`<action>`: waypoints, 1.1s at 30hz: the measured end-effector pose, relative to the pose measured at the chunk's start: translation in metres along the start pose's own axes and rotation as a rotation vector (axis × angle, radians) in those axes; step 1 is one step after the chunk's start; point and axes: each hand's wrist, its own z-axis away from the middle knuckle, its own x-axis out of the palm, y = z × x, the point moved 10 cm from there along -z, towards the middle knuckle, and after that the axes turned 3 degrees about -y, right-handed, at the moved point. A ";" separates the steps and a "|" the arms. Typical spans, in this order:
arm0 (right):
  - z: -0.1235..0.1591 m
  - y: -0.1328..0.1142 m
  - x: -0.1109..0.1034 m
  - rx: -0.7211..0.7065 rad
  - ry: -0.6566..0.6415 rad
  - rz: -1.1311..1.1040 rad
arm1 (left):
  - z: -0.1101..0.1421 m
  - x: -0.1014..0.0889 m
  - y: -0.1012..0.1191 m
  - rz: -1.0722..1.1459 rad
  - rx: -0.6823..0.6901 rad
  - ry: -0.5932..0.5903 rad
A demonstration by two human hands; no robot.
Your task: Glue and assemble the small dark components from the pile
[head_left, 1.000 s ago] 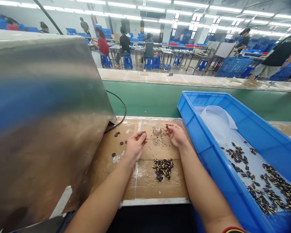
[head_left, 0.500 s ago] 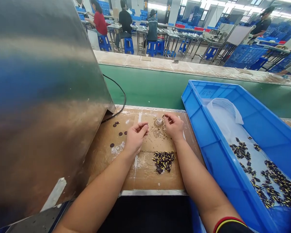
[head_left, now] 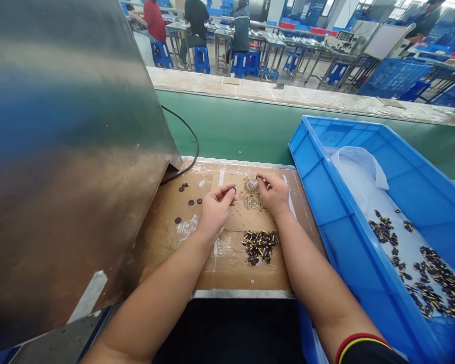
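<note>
My left hand (head_left: 217, 210) pinches a small dark round disc (head_left: 234, 190) between thumb and fingers, above the cardboard-covered bench (head_left: 227, 275). To its right, my right hand (head_left: 275, 194) is closed at the fingertips on a small dark piece (head_left: 257, 177), too small to make out fully. Those fingertips are beside a little clear dish (head_left: 252, 184), and whether they touch it I cannot tell. Nearer to me lies a pile of small dark-and-yellow parts (head_left: 260, 247). Several loose dark discs (head_left: 178, 220) lie left of my left hand.
A large metal housing (head_left: 76, 151) rises on the left, with a black cable (head_left: 197, 144) behind it. On the right stands a blue crate (head_left: 337, 202) lined with white sheeting, holding many dark-and-yellow parts (head_left: 440, 278). Beyond a green belt (head_left: 227, 126), people sit at tables.
The view has tipped slightly downward, so the bench and crate sit a little higher and to the right. Both hands keep their pinches and have hardly moved over the bench.
</note>
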 end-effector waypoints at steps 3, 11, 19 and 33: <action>0.000 0.003 0.002 0.012 -0.006 0.010 | 0.001 0.001 0.001 0.008 -0.002 -0.004; 0.000 0.006 0.004 0.024 -0.008 0.008 | 0.002 0.002 -0.001 -0.001 -0.003 -0.007; -0.002 0.002 0.005 0.017 -0.049 0.020 | 0.002 0.002 -0.002 -0.012 0.000 -0.009; 0.001 0.020 -0.018 0.148 0.026 0.051 | 0.003 0.002 -0.006 0.053 -0.041 0.010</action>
